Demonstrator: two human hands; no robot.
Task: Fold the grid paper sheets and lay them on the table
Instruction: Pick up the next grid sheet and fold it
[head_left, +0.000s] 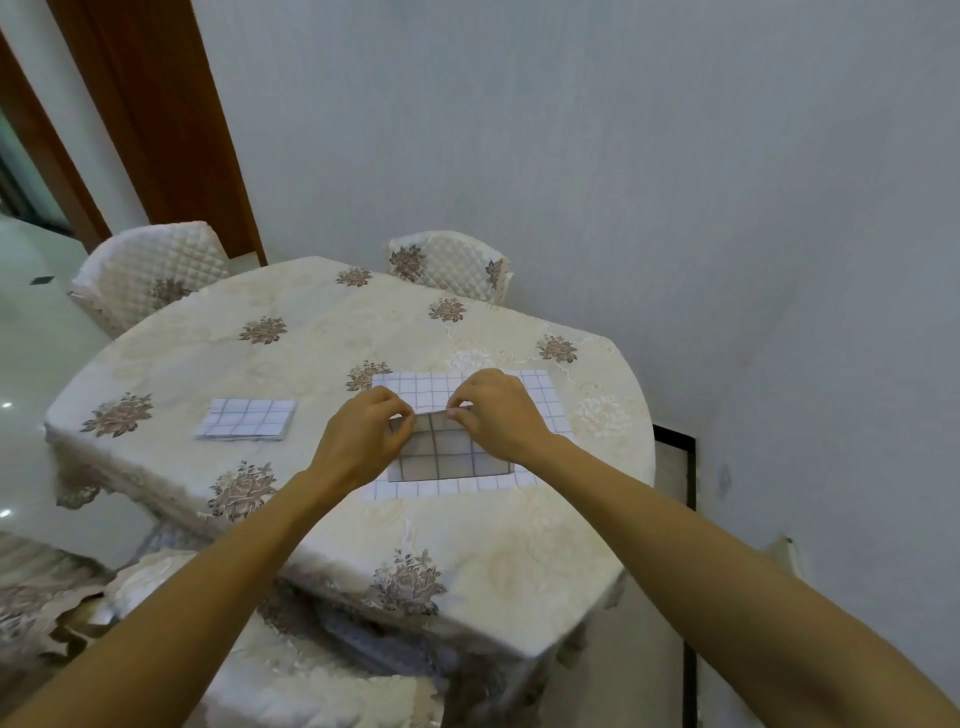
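Note:
A white grid paper sheet (447, 452) is raised off the table, doubled over, its shaded near face turned toward me. My left hand (363, 431) pinches its upper edge at the left and my right hand (501, 415) pinches the same edge at the right, thumbs and fingertips almost meeting. Under it a stack of flat grid sheets (545, 402) lies on the table, showing beyond and in front of the held sheet. To the left, a small pile of folded grid sheets (248, 420) rests on the flowered tablecloth (291, 374).
The table is rounded, its cloth hanging over the near edge (415, 587). Two quilted chairs stand at the far side, one at the left (150, 275) and one at the middle (452, 265). A grey wall (727, 208) is close on the right.

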